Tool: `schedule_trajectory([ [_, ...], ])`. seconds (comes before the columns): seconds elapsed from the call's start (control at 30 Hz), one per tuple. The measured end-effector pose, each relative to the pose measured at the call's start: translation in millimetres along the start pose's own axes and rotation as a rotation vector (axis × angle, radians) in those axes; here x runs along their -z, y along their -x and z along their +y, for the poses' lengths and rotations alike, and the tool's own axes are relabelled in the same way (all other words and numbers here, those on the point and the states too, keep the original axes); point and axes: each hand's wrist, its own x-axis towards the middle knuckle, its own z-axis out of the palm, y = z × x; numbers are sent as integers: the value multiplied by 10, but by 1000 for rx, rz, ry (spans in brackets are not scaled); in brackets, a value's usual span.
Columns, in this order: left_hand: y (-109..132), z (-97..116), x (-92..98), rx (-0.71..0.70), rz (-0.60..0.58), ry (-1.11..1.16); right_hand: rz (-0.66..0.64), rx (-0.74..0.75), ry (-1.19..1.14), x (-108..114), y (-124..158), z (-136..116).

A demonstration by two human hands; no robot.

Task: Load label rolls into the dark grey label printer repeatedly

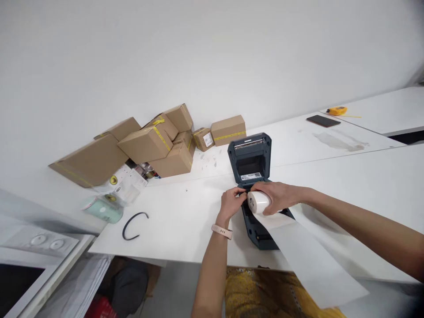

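Note:
A dark blue label printer [251, 163] stands on the white table [185, 221] with its lid swung up. My right hand [280, 196] is wrapped round a white paper roll [257, 202] and holds it over the printer's open bay. A long strip of white paper [314, 260] trails from the roll toward me and hangs past the table's edge. My left hand [232, 201], with a pink band on the wrist, pinches at the printer's left side beside the roll's end; what its fingertips hold is too small to see.
Several brown cardboard boxes [149, 145] with yellow tape are piled against the back wall. A pale green tape roll [104, 211] and a black curved cable [134, 224] lie at left. A dark phone [323, 120] and a yellow tape measure [337, 110] lie far right.

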Motion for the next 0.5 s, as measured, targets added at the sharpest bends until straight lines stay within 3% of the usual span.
schedule_trajectory([
  [0.33, 42, -39, 15, -28, 2, 37, -122, -50, 148, -116, -202, 106],
  [0.5, 58, -31, 12, -30, 11, 21, -107, -29, 152, -150, -258, 170],
])
